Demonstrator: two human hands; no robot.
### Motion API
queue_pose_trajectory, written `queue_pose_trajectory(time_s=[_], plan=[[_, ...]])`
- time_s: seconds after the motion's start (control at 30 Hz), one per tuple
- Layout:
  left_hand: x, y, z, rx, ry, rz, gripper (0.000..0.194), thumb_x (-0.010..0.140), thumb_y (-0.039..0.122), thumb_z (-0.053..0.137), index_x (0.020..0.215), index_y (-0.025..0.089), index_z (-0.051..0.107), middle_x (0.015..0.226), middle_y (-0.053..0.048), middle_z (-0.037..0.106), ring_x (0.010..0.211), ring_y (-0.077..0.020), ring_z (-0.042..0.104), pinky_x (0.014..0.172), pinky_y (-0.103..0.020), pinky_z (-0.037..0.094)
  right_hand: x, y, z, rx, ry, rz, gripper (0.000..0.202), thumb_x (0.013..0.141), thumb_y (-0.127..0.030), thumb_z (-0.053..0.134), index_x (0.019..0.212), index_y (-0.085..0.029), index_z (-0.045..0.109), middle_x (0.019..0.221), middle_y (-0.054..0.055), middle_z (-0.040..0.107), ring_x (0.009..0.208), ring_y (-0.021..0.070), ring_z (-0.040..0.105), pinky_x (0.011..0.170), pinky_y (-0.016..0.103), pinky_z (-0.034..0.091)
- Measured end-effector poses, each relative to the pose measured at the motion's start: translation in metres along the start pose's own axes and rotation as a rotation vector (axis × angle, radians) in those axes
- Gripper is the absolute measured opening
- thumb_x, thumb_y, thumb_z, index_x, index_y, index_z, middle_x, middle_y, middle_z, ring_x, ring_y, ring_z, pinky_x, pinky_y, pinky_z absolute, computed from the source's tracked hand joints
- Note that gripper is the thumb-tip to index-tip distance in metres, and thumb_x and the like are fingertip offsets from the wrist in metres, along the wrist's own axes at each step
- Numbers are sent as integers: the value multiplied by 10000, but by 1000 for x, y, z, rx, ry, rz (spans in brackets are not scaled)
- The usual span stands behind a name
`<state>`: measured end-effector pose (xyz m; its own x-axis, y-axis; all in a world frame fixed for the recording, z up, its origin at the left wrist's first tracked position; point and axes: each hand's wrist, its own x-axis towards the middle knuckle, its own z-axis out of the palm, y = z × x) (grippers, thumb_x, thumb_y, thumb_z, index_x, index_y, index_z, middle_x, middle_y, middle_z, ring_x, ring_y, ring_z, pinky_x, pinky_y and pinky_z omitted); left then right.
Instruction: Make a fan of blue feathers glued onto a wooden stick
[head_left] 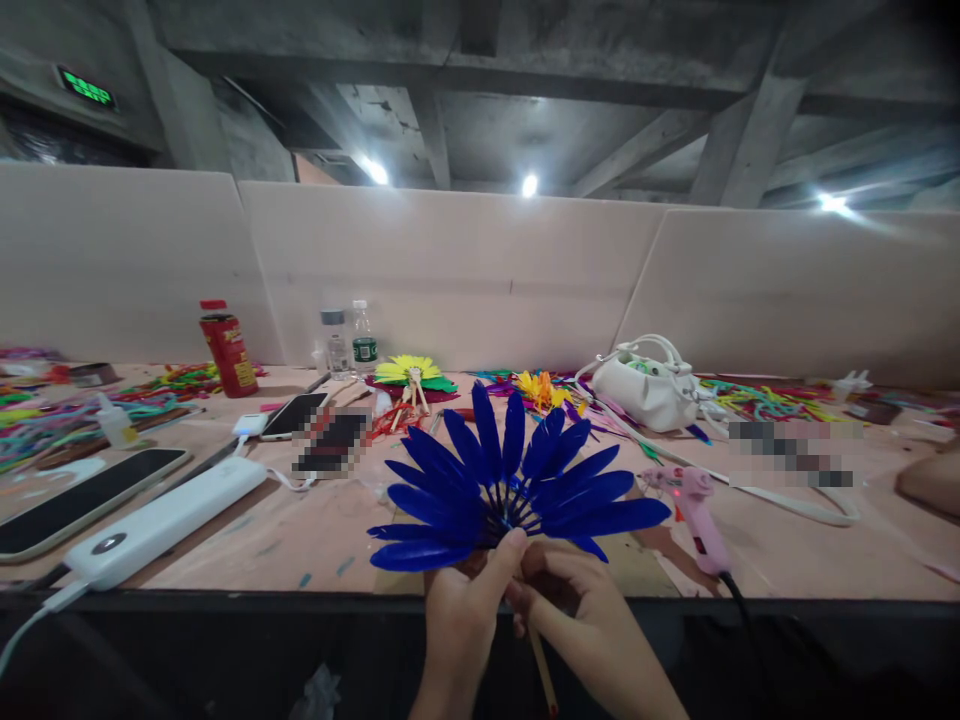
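A fan of deep blue feathers point(510, 460) spreads out in the middle of the head view, its quills gathered at the bottom centre. My left hand point(472, 600) grips the base, with the thumb pressed over the quills. Closed beside it, my right hand point(574, 610) pinches at the thin wooden stick point(541, 665) below the feathers; the stick slants down from between the hands. The fingertips partly hide where stick and quills meet. To the right lies a pink glue gun point(694, 515) with a red light on it.
At the left lie a white power strip point(165, 520) and a phone point(90, 500). A red bottle point(229, 350), water bottles point(364, 340), a yellow feather flower point(409, 370) and a white handbag point(645, 385) stand towards the back. Another person's arm point(930, 485) rests at the right edge.
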<state>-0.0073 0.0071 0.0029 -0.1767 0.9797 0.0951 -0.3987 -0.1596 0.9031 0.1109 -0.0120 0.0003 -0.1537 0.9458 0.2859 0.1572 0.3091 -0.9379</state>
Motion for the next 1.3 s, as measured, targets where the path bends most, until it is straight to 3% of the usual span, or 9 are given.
queue_pose_trajectory(time_s=[0.17,0.47,0.6,0.77,0.9,1.07,1.13,1.23,1.3], plan=[[2,-5,-1,-2,68,23,355,653,482,872,618,159,731,482,-4,632,494,-210,654,498,-312,570,1,-4,0,123,-27,29,230,910,-365,700,752,-200,720,791,15,659,636,168,671,598,273,542],[1,-15,-2,32,164,55,498,659,490,871,386,257,526,346,12,490,669,-305,744,652,-380,639,0,1,1,18,33,48,212,860,-388,721,776,-193,722,852,42,682,677,195,706,638,299,583],[2,-13,-2,50,187,83,441,649,468,880,422,237,581,420,-17,597,734,-320,759,671,-379,639,1,0,1,54,-1,28,224,889,-367,703,745,-195,704,823,25,668,650,172,697,614,269,567],[2,-11,-5,125,270,160,283,685,444,869,634,197,741,597,-37,733,792,-311,763,740,-374,626,2,0,2,173,-28,63,186,870,-358,733,780,-196,723,864,28,695,623,161,698,602,266,561],[1,-15,-8,146,292,141,282,714,449,857,631,210,733,530,-16,693,768,-307,761,754,-381,619,0,-3,1,148,-45,66,162,876,-341,714,804,-199,742,851,35,718,641,174,703,613,273,548],[5,-13,-9,169,355,174,285,708,481,858,666,227,737,530,-11,689,809,-318,762,797,-404,607,-1,-5,-3,79,-122,83,49,829,-191,728,807,-222,759,727,-9,712,658,166,683,593,228,495],[6,-10,-8,178,315,213,314,713,518,846,707,217,756,601,-33,733,846,-321,760,834,-408,600,-1,-4,-5,96,-98,81,25,828,-201,750,823,-220,764,727,-9,712,654,166,682,598,229,503],[7,-5,-5,127,105,240,353,694,531,859,730,192,767,710,-69,780,821,-295,756,853,-388,595,-1,0,-5,165,-37,30,130,871,-340,769,887,-211,778,763,24,723,673,191,697,633,267,550],[7,-2,-2,48,-41,197,418,631,514,907,845,172,795,859,-107,813,828,-282,760,832,-370,602,-2,0,-6,203,4,-25,236,914,-433,729,979,-216,794,889,69,756,767,226,722,717,319,592]])
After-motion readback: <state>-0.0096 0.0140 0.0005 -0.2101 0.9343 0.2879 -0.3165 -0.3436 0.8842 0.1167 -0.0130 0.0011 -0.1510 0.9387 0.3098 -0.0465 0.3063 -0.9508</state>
